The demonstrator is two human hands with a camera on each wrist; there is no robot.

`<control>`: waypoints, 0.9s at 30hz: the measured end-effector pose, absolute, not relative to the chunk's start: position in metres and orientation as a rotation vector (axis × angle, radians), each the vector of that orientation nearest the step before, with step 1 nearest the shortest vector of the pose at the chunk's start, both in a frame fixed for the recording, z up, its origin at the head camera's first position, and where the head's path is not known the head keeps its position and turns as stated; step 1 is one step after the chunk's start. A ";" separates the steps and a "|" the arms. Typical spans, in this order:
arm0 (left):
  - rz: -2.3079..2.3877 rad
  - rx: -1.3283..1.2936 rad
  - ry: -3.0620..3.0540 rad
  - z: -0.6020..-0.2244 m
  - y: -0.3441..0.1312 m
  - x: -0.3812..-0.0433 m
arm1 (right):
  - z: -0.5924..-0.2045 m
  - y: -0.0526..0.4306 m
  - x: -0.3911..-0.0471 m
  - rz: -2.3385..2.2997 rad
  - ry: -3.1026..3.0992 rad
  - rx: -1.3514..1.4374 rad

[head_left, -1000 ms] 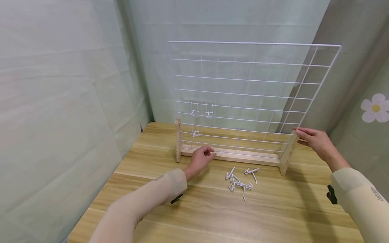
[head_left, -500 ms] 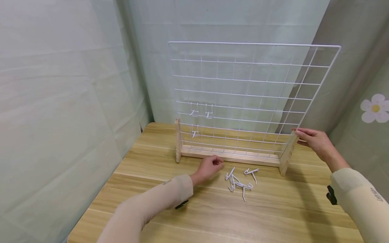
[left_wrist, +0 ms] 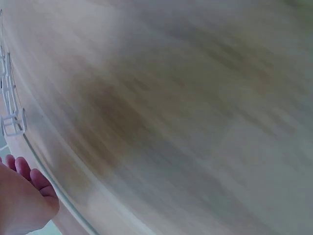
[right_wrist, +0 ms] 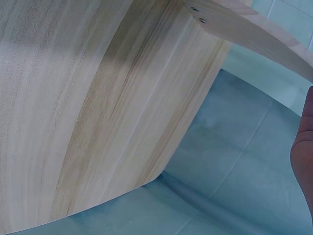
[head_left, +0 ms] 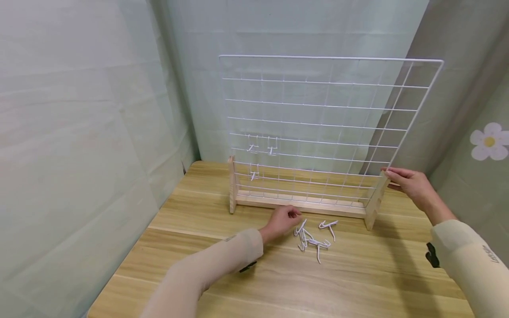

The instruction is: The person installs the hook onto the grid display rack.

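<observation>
A person's right hand (head_left: 409, 182) pinches the top of the right wooden end piece (head_left: 372, 207), thumb on the near side, where the white wire grid (head_left: 318, 124) meets it, a hold that appears meant to keep the upright frame steady. The left hand (head_left: 283, 219), its fingers loosely curled with nothing seen in them, hovers low in front of the wooden base bar (head_left: 318, 210), just beside a small tangle of loose white hooks (head_left: 318, 243); whether a fingertip touches the nearest is too small to tell. The tangle and a lone hook (head_left: 329, 224) lie on the surface (head_left: 278, 282) before the grid, seemingly for easy reach. Three hung hooks (head_left: 253, 175) cluster low on the grid's left side, their double prongs over its wires.
</observation>
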State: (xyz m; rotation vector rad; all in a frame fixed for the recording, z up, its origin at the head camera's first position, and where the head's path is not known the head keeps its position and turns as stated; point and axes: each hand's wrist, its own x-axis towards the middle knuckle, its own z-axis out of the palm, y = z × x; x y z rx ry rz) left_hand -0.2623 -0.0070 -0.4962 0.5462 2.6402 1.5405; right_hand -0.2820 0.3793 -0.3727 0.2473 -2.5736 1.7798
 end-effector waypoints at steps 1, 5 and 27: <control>1.535 0.549 2.639 -0.497 -0.005 -0.262 | -0.373 0.379 -0.282 1.776 -2.578 0.246; 1.539 0.553 2.633 -0.499 -0.001 -0.263 | -0.374 0.378 -0.283 1.787 -2.575 0.252; 1.465 0.493 2.717 -0.504 -0.016 -0.271 | -0.372 0.378 -0.280 1.696 -2.628 0.221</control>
